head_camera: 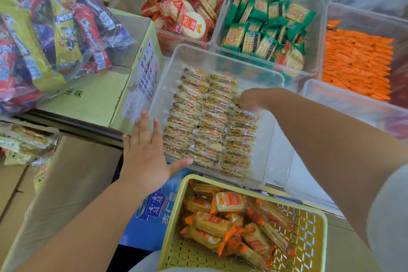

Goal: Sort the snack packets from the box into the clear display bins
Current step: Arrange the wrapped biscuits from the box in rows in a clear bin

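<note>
The clear bin (265,139) lay tilted at the middle of the view, its floor lined with neat rows of beige snack packets (207,126) in clear wrappers. The left hand (145,157) lay flat against the bin's near left side. Its grip was fully open, the fingers straight and spread and the thumb stretched along the lower edge, so it held nothing.

The right hand (254,99) reached in from the right and rested on the top of the right-hand row of packets. Its fingers were bent downward and blurred, and I could not tell whether its grip had closed on a packet.

Just below the bin stood a yellow basket (318,238) holding loose orange-wrapped packets (229,201). To the left sat a green cardboard box (92,99), touching the bin's left wall, with a big clear bag of bright snacks (50,28) lying on top of it. Beyond the bin, other clear bins held red-wrapped round crackers (189,13), green packets (265,28) and orange packets (357,62).
</note>
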A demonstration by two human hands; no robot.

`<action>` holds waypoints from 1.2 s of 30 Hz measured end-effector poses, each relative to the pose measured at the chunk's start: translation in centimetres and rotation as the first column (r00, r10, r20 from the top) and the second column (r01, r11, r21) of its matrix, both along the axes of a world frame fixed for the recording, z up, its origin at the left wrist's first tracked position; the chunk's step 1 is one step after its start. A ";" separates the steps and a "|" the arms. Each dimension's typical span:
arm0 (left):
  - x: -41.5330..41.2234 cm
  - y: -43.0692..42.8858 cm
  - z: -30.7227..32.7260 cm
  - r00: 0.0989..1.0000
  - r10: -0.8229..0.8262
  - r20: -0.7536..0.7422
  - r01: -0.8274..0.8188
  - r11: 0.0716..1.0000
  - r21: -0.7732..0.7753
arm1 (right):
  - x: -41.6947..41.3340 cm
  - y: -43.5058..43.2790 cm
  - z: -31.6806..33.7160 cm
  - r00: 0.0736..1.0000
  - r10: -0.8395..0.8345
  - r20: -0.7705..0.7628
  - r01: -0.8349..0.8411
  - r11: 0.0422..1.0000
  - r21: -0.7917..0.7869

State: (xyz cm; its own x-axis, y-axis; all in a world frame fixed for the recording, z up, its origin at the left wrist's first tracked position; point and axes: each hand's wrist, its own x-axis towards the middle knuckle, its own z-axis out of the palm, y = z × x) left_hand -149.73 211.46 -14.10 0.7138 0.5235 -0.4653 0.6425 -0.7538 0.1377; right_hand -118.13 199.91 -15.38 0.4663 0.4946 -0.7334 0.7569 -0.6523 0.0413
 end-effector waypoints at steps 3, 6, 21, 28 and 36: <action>0.1 0.1 0.0 1.000 0.011 -0.002 -0.011 1.000 0.004 | -0.5 -0.1 -0.4 0.987 -0.158 -0.006 0.158 0.985 0.073; 0.2 0.1 0.3 1.000 0.026 -0.015 -0.027 1.000 -0.011 | -1.6 -0.5 0.5 0.968 -0.249 -0.018 0.249 0.954 0.169; -15.7 -0.6 9.3 0.810 0.201 0.551 -0.205 0.977 -0.054 | -26.7 1.4 9.0 0.984 -0.040 -0.173 0.169 0.515 0.840; -28.3 7.8 9.4 0.689 0.358 0.630 -0.402 0.912 -0.078 | -43.0 9.3 9.8 0.953 0.290 -0.086 -0.066 0.477 0.876; -34.6 23.0 6.3 0.815 0.500 0.293 -0.459 0.865 -0.200 | -49.6 15.0 8.0 0.976 0.069 0.206 -0.190 0.731 0.655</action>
State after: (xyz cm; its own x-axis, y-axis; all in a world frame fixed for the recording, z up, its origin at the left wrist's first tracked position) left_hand -184.29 234.43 -7.83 0.5059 0.7967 -0.3307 0.8209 -0.3270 0.4681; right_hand -167.77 214.91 -7.37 0.4381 0.8917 -0.1133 0.8585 -0.4525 -0.2415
